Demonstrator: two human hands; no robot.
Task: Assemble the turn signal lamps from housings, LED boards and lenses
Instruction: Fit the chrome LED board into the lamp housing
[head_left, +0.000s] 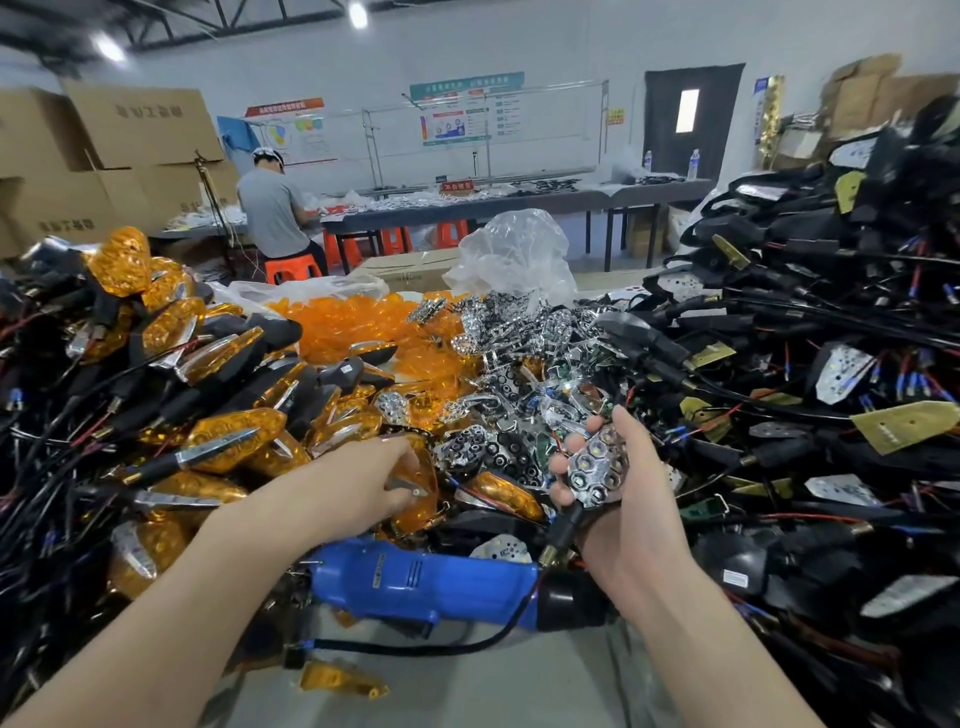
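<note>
Centrally, the right hand (626, 499) grasps a black lamp housing with a chrome honeycomb reflector (597, 470) facing up, its stem pointing down toward a blue electric screwdriver (426, 579) lying on the grey table (467, 691). Nearby, the left hand (371, 480) curls its fingers around an amber plastic lens (418, 512) on the heaped parts.

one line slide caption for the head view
Left hand grips an amber lens, right hand holds a reflector-fitted housing, blue power tool lying between the forearms.
</note>
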